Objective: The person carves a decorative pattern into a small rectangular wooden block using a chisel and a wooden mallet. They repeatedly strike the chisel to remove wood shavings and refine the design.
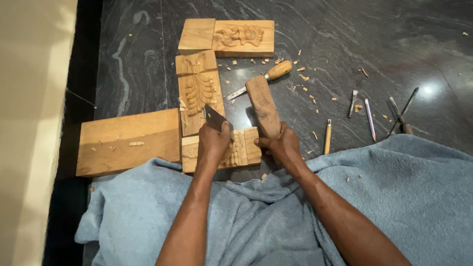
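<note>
Left hand point(213, 140) fingers around chisel point(215, 118), right hand point(281, 145) gripping mallet point(262, 106)

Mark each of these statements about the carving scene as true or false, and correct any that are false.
1. The left hand holds a flat metal chisel over the small carved wood block. True.
2. The right hand is empty. False: it grips a wooden mallet.
3. A plain wood plank lies at the left. True.
4. The floor is white tile. False: it is dark polished stone, strewn with wood chips.
5. A blue cloth covers the person's lap. True.
</note>
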